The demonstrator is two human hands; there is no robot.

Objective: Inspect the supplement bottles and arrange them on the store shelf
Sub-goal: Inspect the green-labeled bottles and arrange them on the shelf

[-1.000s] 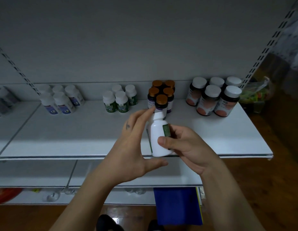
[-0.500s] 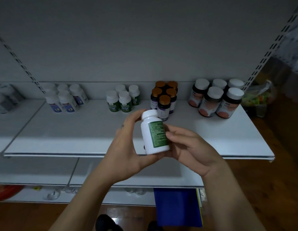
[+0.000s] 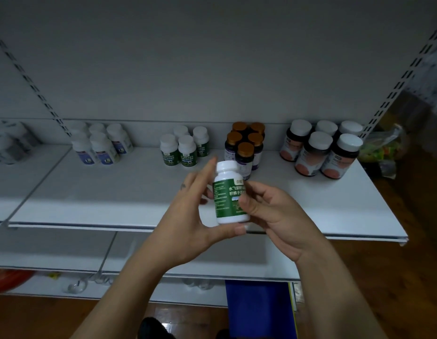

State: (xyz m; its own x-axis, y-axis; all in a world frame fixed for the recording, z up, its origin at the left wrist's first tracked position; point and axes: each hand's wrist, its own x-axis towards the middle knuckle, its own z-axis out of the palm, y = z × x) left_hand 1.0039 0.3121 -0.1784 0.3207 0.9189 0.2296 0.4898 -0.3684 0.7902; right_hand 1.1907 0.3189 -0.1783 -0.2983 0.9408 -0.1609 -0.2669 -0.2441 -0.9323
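Though its contents are hidden, left hand point(image 3: 185, 216) and right hand point(image 3: 273, 216) grip the capped bottle point(image 3: 224, 196).

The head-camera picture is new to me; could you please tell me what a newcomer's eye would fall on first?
First comes the white bottle with the green label, held upright at centre between the left hand and the right hand, in front of the white shelf. Next come the clusters along the shelf's back: matching green-label bottles, gold-capped dark bottles and, far right, larger white-capped bottles.
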